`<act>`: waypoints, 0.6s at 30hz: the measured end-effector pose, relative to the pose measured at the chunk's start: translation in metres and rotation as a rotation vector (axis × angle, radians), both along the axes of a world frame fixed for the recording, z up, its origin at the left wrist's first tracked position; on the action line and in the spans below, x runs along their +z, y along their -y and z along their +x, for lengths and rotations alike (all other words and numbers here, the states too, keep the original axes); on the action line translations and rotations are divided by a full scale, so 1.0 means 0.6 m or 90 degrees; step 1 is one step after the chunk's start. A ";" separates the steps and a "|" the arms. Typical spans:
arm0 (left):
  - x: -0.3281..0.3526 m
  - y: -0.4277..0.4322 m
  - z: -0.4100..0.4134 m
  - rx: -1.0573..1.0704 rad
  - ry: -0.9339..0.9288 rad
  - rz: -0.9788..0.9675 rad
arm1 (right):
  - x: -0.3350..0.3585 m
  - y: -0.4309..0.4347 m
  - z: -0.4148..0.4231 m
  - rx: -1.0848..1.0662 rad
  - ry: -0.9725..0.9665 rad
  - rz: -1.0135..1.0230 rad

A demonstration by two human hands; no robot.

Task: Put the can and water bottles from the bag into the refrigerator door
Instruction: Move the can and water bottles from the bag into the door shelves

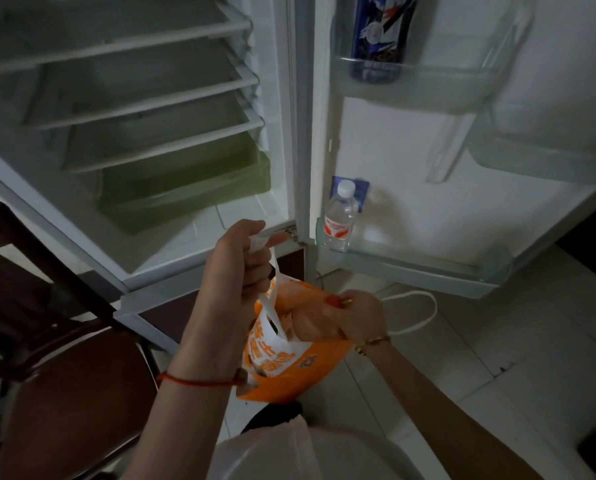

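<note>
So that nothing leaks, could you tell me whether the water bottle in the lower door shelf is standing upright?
Upright: the water bottle stands in the lower door shelf, white cap on top.

Left hand (241,268) around handle (267,306) of orange bag (282,362), right hand (355,317) inside it, before open refrigerator (300,133).

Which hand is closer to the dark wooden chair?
Left. The left hand grips the bag handle, right of the chair; the right hand is farther right, reaching into the bag.
</note>
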State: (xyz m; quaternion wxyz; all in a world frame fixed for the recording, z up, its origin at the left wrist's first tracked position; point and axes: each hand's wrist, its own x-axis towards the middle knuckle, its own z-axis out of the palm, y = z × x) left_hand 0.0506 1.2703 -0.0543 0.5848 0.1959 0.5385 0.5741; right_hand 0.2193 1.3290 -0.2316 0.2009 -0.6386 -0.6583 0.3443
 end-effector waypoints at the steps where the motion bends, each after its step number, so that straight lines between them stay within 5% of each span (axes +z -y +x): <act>1: 0.000 -0.002 0.000 -0.005 0.005 0.002 | 0.023 -0.004 0.008 -0.010 -0.019 0.029; 9: 0.012 -0.042 0.004 -0.082 -0.001 -0.018 | 0.185 -0.037 0.046 -0.017 0.051 0.391; 18: 0.004 -0.081 -0.027 -0.112 0.034 -0.014 | 0.270 -0.106 0.090 -0.158 0.109 0.535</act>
